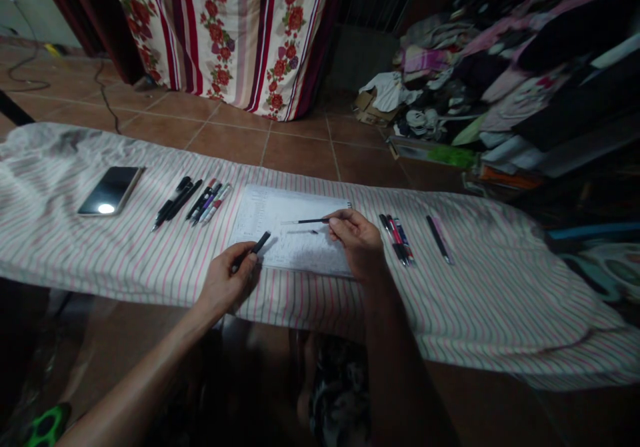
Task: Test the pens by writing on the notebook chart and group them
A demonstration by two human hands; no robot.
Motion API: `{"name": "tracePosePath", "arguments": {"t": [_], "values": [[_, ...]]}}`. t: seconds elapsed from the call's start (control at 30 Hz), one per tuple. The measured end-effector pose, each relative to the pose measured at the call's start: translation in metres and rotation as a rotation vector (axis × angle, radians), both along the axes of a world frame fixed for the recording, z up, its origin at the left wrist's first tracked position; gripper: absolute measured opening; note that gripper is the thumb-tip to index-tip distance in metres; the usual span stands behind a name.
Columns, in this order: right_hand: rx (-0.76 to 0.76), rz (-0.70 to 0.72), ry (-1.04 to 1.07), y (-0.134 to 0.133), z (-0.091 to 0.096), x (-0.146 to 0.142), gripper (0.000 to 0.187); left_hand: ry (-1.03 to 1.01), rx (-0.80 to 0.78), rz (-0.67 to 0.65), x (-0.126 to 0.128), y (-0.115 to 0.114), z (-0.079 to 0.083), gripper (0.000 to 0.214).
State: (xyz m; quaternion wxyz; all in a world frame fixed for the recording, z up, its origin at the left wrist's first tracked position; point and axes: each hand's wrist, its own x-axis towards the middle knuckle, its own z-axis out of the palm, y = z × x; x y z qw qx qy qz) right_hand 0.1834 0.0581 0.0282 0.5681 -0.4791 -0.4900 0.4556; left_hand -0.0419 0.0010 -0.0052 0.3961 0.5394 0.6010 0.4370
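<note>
My left hand (231, 272) is closed around a black pen barrel (261, 241), whose end points up and to the right. My right hand (356, 235) pinches a thin pen refill (311, 220) between thumb and fingers. The refill is dark near my fingers, paler toward its left tip, and lies level above the notebook (280, 200). The two pieces are apart from each other. A thin dark streak shows on the page below the refill; whether it is a shadow or a small part, I cannot tell. Writing covers some of the page.
Left of the notebook lie several pens (210, 201) and black pens (176, 201), then a phone (111, 190). On the right are more pens (397, 239) and a black-and-pink pair (440, 239). Everything rests on a striped cloth (490, 287). Behind are a floral curtain (220, 33) and heaped clothes (450, 67).
</note>
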Motion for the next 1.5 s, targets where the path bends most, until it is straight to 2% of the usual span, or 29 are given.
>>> {"name": "tracePosePath", "arguments": {"t": [0.23,0.73,1.0,1.27,1.5], "values": [[0.003,0.015,-0.114,-0.0014,-0.0005,-0.0047,0.015,-0.028,0.051,-0.039,0.0004,0.0008,-0.0061,0.028],[0.004,0.022,-0.107,0.0004,-0.0035,-0.0057,0.015,0.007,0.083,-0.058,0.0008,0.0016,-0.0049,0.025],[-0.022,0.06,-0.11,-0.0005,-0.001,-0.0048,0.015,0.078,0.148,-0.096,-0.0012,0.0022,-0.0072,0.023],[-0.041,0.12,-0.141,-0.0023,-0.0002,-0.0001,0.013,0.208,0.186,-0.196,-0.005,0.0021,-0.0025,0.026],[-0.033,0.16,-0.136,-0.0036,0.0006,-0.0055,0.014,0.205,0.17,-0.263,-0.0038,0.0006,-0.0025,0.026]]}}
